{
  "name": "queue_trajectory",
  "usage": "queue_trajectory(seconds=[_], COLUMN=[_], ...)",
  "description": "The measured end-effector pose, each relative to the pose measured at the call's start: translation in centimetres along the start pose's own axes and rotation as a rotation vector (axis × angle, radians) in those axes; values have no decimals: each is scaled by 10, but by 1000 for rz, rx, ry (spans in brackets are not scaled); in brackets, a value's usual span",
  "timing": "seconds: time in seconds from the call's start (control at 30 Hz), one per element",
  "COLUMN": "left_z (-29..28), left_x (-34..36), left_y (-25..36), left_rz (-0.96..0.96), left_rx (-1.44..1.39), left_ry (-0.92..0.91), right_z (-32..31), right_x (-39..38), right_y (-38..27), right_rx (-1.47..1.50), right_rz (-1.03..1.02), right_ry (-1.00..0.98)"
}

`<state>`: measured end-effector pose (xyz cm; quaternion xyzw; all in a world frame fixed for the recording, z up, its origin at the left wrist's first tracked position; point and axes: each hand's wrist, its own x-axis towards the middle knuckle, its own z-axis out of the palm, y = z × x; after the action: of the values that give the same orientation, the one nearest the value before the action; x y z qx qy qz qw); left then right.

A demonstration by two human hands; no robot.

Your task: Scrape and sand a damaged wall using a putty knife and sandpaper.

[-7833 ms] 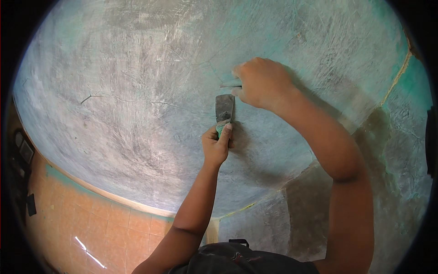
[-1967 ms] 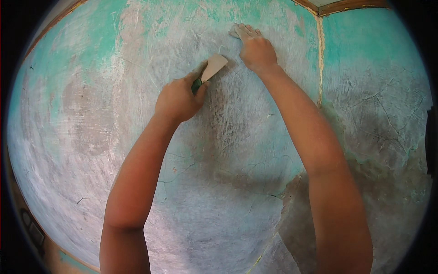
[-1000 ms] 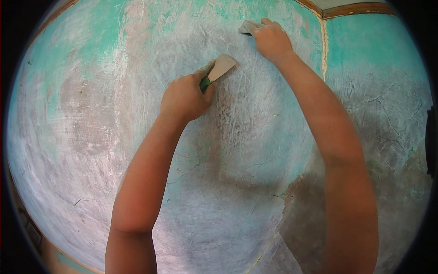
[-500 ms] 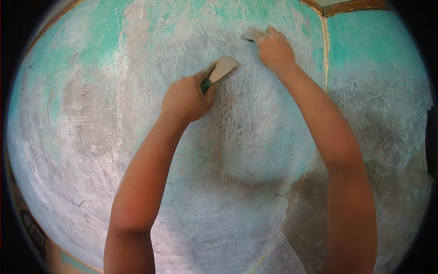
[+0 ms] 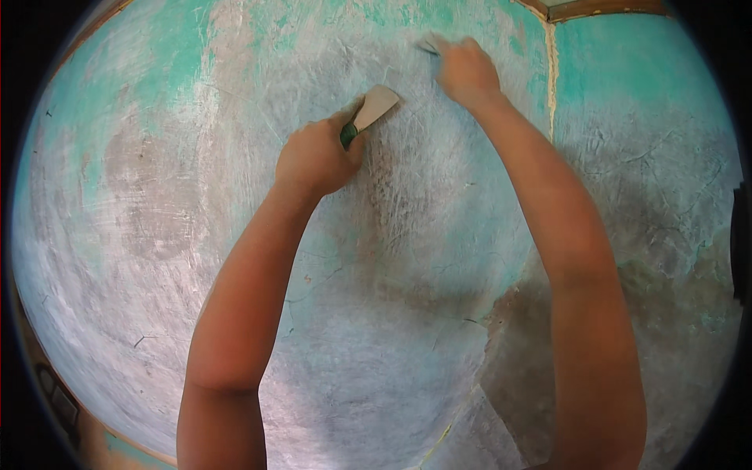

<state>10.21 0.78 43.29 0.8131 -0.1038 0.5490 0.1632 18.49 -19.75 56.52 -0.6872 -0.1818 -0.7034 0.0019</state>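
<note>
My left hand [image 5: 317,160] is closed round the green handle of a putty knife [image 5: 377,107]. Its broad pale blade points up and to the right in front of the wall [image 5: 423,235]. Higher up and to the right, my right hand [image 5: 468,72] grips a flat scraper [image 5: 428,47]. Only the scraper's thin grey blade with a dark edge sticks out past the fingers, blurred by motion and close to the wall; its grip is hidden. Worn turquoise paint, whitish scratched patches and fine cracks cover the wall.
A room corner with a yellowish crumbling seam [image 5: 551,78] runs down on the right. Beyond it stands a second wall [image 5: 650,70], turquoise above and bare grey below. Brown wooden trim [image 5: 603,8] edges the top. At the lower left is a dark framed object [image 5: 59,399].
My right hand and its scraper have moved a little upward against the wall. The whole view has shifted slightly. My left hand still holds the putty knife in nearly the same pose.
</note>
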Motion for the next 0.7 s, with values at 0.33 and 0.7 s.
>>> queue_trajectory(seconds=[0.33, 0.7], left_z=[8, 33], left_x=[2, -1], left_y=[3, 60], left_rz=[-10, 88], left_rx=[-21, -116], left_ry=[49, -51], right_z=[-32, -49], right_x=[-69, -105], right_y=[68, 105], right_rx=[1089, 1061], right_rz=[625, 622], right_ry=[-56, -276])
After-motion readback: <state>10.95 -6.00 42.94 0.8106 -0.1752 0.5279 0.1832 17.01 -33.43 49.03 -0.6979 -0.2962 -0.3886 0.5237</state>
